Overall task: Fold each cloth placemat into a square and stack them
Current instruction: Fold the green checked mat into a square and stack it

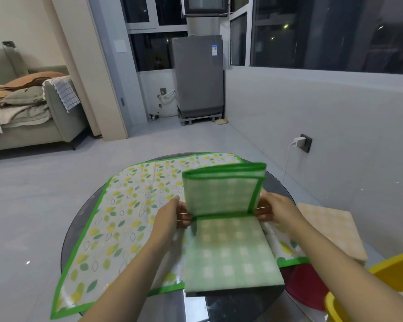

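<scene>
A green checked placemat (230, 249) with a green border lies folded on the round dark table (86, 212). Its far half stands upright, bent at a crease across the middle. My left hand (175, 212) pinches the left end of that crease. My right hand (272, 209) pinches the right end. Under it lies a spread placemat (123, 205) printed with yellow and green leaves, edged in green. A folded orange checked placemat (330, 228) lies at the right.
A yellow plastic container (391, 273) and something red (305, 287) sit at the lower right, close to the table's rim. A charger is plugged into a wall socket (304, 142) on the right. A sofa stands far left, a grey appliance at the back.
</scene>
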Motion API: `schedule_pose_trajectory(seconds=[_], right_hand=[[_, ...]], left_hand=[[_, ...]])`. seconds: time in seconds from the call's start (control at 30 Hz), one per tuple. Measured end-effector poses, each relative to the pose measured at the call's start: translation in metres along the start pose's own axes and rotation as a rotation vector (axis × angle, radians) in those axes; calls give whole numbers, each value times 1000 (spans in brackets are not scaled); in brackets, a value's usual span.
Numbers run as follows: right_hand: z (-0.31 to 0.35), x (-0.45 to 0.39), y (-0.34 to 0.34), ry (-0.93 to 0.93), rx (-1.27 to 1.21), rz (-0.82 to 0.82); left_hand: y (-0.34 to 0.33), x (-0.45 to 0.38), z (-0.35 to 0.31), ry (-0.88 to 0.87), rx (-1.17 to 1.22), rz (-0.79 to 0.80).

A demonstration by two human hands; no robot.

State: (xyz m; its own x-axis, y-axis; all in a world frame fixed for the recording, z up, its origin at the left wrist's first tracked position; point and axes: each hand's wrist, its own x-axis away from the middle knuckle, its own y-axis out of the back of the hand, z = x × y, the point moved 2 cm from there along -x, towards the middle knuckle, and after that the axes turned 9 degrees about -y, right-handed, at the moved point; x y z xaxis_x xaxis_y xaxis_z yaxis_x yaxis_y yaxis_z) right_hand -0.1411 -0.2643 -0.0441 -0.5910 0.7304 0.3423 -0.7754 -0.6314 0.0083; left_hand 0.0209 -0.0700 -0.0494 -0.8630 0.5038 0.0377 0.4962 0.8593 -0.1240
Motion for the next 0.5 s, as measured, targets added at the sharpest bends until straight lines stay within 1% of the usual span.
schedule_pose_trajectory(seconds=[0.03,0.13,0.2,0.27,0.33,0.43,0.5], right_hand=[[-1,3,2,18,19,8],[-5,11,5,101,126,27],[-5,15,5,103,171,57],[-4,17,3,136,272,62],[-6,18,1,211,460,17],[-8,24,-3,376,774,-85],[-11,24,-7,470,998,-135]], left_hand=[[2,3,-1,-16,-25,4],[8,11,-4,-76,-216,31],[10,14,-3,-105,-310,58],[10,19,-3,-149,-395,83],[8,26,-5,-237,-508,112],[2,33,-7,-397,-691,122],[-3,35,-4,-481,-908,148]])
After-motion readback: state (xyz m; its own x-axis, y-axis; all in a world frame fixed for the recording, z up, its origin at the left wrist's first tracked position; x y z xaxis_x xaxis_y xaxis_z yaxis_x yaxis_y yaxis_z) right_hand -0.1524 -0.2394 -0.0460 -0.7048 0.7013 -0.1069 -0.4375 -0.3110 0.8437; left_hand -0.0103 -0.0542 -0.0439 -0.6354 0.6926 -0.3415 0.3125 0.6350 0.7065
